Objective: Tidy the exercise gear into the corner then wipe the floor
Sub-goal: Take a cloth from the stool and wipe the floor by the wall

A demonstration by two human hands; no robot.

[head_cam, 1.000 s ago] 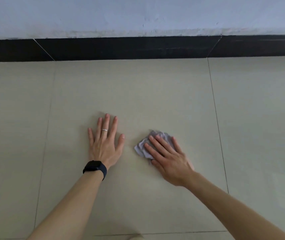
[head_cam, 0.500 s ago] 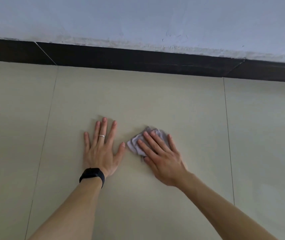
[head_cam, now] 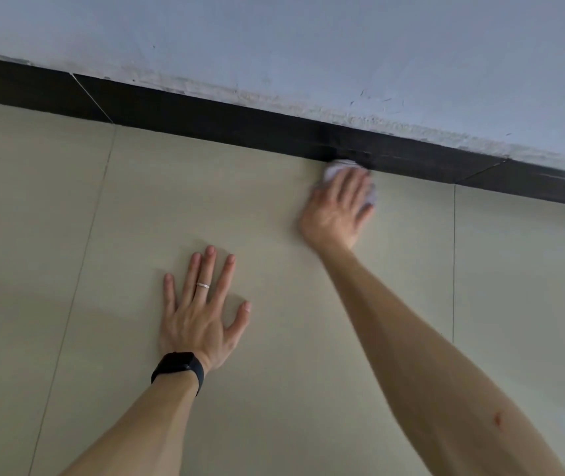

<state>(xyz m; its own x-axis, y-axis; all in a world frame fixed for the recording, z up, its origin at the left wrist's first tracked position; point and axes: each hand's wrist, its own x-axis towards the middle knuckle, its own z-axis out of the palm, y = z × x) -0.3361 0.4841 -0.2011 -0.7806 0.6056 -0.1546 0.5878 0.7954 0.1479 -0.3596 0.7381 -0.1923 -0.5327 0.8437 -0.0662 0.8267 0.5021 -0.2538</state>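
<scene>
A small crumpled grey cloth (head_cam: 337,167) lies on the beige tiled floor (head_cam: 274,235), pushed up against the black skirting. My right hand (head_cam: 337,209) presses flat on top of it with the arm stretched far forward; most of the cloth is hidden under the fingers, and the hand is motion-blurred. My left hand (head_cam: 202,314) rests palm-down on the floor nearer to me, fingers spread, holding nothing. It wears a ring and a black watch at the wrist. No exercise gear is in view.
The black skirting board (head_cam: 205,118) runs along the base of a white wall (head_cam: 308,46), slanting down to the right. Thin grout lines divide the floor tiles. A bright reflection shows at the bottom right.
My right hand has slid the cloth forward and to the right, from beside my left hand up to the skirting. The left hand has stayed planted. The view has tilted.
</scene>
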